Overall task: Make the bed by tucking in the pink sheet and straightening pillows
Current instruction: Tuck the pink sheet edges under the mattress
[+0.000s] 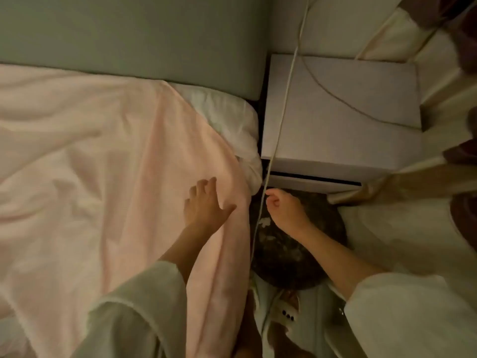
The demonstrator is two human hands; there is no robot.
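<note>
The pink sheet [103, 156] lies wrinkled over the bed and hangs over its right edge. The white mattress corner [232, 120] shows bare at the top right, below the grey-green headboard [129, 34]. My left hand [204, 205] rests flat on the sheet near the bed's edge, fingers spread. My right hand [281, 210] hovers beside the bed with fingers loosely curled, close to a white cable [278, 130]; whether it pinches the cable is unclear. No pillow is in view.
A white nightstand [348, 107] stands tight against the bed's right side, with the cable running across it and down. A dark round rug [291, 262] lies on the floor below. Cream curtains [402, 29] hang at the right.
</note>
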